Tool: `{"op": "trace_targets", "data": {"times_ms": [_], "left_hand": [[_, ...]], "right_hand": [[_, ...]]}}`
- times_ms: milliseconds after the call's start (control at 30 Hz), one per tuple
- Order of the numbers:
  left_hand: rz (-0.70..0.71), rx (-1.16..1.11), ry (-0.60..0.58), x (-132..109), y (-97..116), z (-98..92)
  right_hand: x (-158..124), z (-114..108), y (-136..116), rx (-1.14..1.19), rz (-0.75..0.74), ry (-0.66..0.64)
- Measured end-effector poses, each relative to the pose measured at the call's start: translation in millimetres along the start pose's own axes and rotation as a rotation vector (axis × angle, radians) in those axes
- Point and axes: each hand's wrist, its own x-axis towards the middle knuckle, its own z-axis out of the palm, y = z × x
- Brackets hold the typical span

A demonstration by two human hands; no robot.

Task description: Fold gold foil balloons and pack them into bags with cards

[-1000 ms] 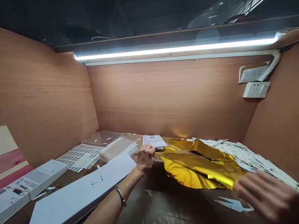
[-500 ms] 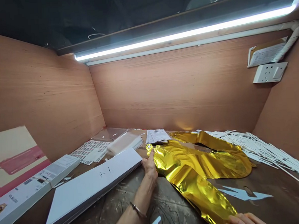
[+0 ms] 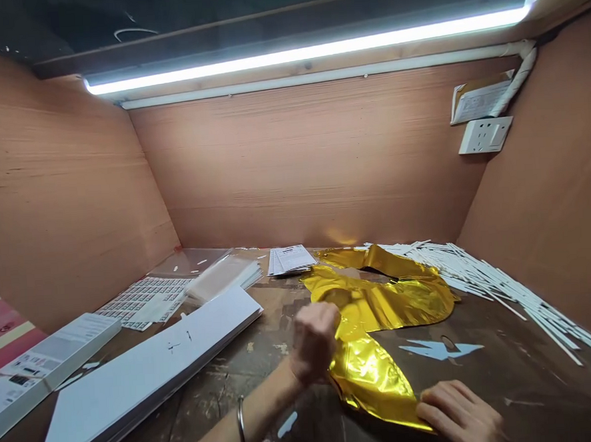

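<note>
A creased gold foil balloon [image 3: 380,302] is laid flat on the bench [image 3: 245,377], its lower end pressed by the open right hand [image 3: 460,414]. The fisted left hand [image 3: 313,343] is held at its edge, any grip unclear. Print on the sheets [image 3: 290,259] beyond the balloon is illegible.

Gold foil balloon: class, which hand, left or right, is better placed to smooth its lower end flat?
Right, most likely. The right hand lies open on the lower end of the gold foil balloon, while the left hand is a closed fist further up, at the foil's edge.
</note>
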Motion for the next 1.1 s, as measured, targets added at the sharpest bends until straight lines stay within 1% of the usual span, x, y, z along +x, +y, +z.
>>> {"op": "trace_targets", "data": {"times_ms": [33, 67, 100, 133, 167, 233, 300, 367, 400, 467, 533, 600, 667, 733, 767, 833, 867, 900, 933, 1000, 1067, 1100], "left_hand": [[0.175, 0.122, -0.124, -13, 9, 9.5], [0.301, 0.204, -0.217, -25, 16, 19.0], [0.375, 0.253, -0.287, -38, 19, 27.8], [0.406, 0.269, -0.335, -48, 21, 35.0], [0.408, 0.259, -0.36, -57, 20, 40.1], [0.352, 0.179, -0.375, -69, 18, 42.9], [0.219, 0.038, -0.355, -75, 16, 36.7], [0.027, -0.143, -0.342, -76, 17, 25.8], [-0.071, -0.226, -0.333, -76, 19, 20.2], [-0.212, -0.36, -0.32, -75, 21, 12.0], [-0.283, -0.437, -0.292, -76, 20, 9.8], [-0.318, -0.451, -0.266, -79, 15, 14.2], [-0.33, -0.394, -0.257, -87, 7, 22.3], [-0.267, -0.282, -0.246, -94, 0, 28.6], [-0.184, -0.208, -0.228, -96, -2, 29.0], [0.051, -0.055, -0.17, -93, -3, 21.7], [0.174, 0.0, -0.152, -87, -3, 14.3], [0.279, 0.035, -0.159, -80, -2, 5.3], [0.342, 0.031, -0.197, -73, -2, -4.4], [0.404, 0.011, -0.38, -59, -4, -21.7], [0.399, 0.022, -0.551, -53, -9, -31.8], [0.379, 0.036, -0.603, -53, -12, -33.8]], "right_hand": [[1, 1, 0, 0.002, -0.014, 0.017], [3, 1, 0, 0.003, -0.027, 0.036], [4, 0, 1, 0.004, -0.038, 0.058], [6, -1, 1, 0.005, -0.046, 0.08], [10, -4, 1, 0.008, -0.049, 0.102], [21, -10, 2, 0.026, -0.049, 0.133], [43, -15, 4, 0.058, -0.049, 0.131], [73, -13, 7, 0.102, -0.042, 0.057], [90, -9, 9, 0.132, -0.036, -0.014], [120, 10, 13, 0.216, -0.013, -0.202], [142, 37, 15, 0.293, 0.007, -0.354], [151, 67, 16, 0.33, 0.008, -0.418], [149, 91, 17, 0.342, 0.003, -0.429], [143, 103, 16, 0.354, 0.012, -0.431], [139, 106, 16, 0.359, 0.02, -0.428], [135, 107, 16, 0.373, 0.035, -0.423], [134, 108, 15, 0.382, 0.042, -0.421], [134, 108, 15, 0.39, 0.05, -0.418], [135, 110, 16, 0.399, 0.059, -0.413], [137, 111, 18, 0.417, 0.078, -0.4], [139, 105, 22, 0.428, 0.118, -0.364], [139, 97, 23, 0.425, 0.148, -0.324]]}}
